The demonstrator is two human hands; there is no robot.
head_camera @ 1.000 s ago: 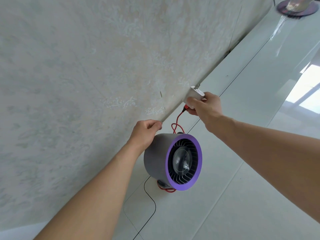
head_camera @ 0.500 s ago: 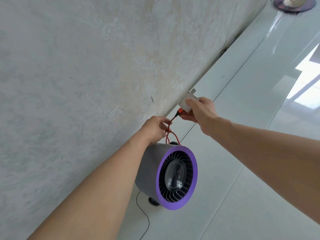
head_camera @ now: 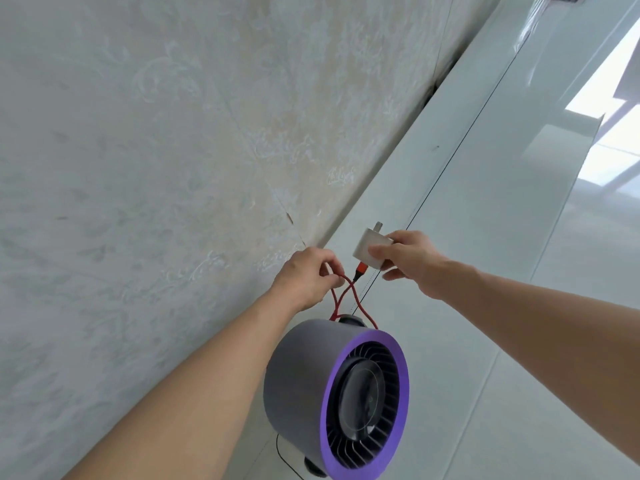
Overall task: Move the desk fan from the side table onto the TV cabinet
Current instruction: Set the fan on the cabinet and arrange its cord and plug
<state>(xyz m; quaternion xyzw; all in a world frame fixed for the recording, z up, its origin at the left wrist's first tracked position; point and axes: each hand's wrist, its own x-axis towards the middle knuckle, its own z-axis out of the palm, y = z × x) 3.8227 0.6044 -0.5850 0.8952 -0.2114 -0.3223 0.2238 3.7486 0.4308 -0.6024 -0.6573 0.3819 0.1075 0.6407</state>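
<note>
Grey desk fan point(head_camera: 304, 382), purple rim; left hand point(head_camera: 306, 277) pinches red cable point(head_camera: 348, 299); right hand point(head_camera: 412, 263) grips white plug point(head_camera: 369, 249).

I see my left hand point(head_camera: 304, 277) pinching the red cable point(head_camera: 341, 299) just above the purple-rimmed desk fan point(head_camera: 336, 396), while my right hand point(head_camera: 410, 261) holds the white plug adapter point(head_camera: 369, 249) beyond the fan, near the patterned wall point(head_camera: 173, 150).

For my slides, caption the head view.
Left hand pinches red cable, right hand holds white plug above fan.
</note>
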